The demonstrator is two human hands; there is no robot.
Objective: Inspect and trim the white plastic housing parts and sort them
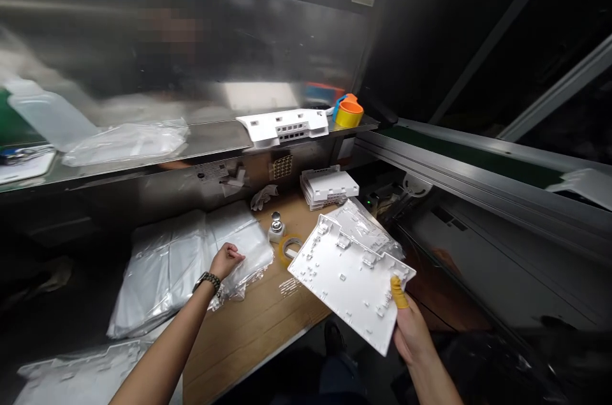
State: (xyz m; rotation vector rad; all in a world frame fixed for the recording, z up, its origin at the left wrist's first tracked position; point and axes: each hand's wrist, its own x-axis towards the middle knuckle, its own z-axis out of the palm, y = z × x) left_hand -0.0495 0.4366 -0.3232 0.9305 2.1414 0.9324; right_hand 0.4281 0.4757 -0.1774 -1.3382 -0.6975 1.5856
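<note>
My right hand [408,328], a yellow cot on its thumb, grips a white plastic panel [349,284] by its right edge. The panel is tilted, its face with clips and ribs turned up toward me. My left hand [228,260] is over the right-hand stack of clear plastic bags [243,233], its fingers curled closed. Whether a bag edge is between those fingers I cannot make out. Another pile of clear bags [165,265] lies to its left. A bagged white panel [363,229] is partly hidden behind the held panel.
Brown table [239,341] carries a tape roll [289,249], a pump bottle [276,228] and stacked white panels [329,188]. On the metal shelf [210,145] are a white panel [284,127], tape rolls [349,113] and a bottle [50,115]. A conveyor [478,153] runs at right.
</note>
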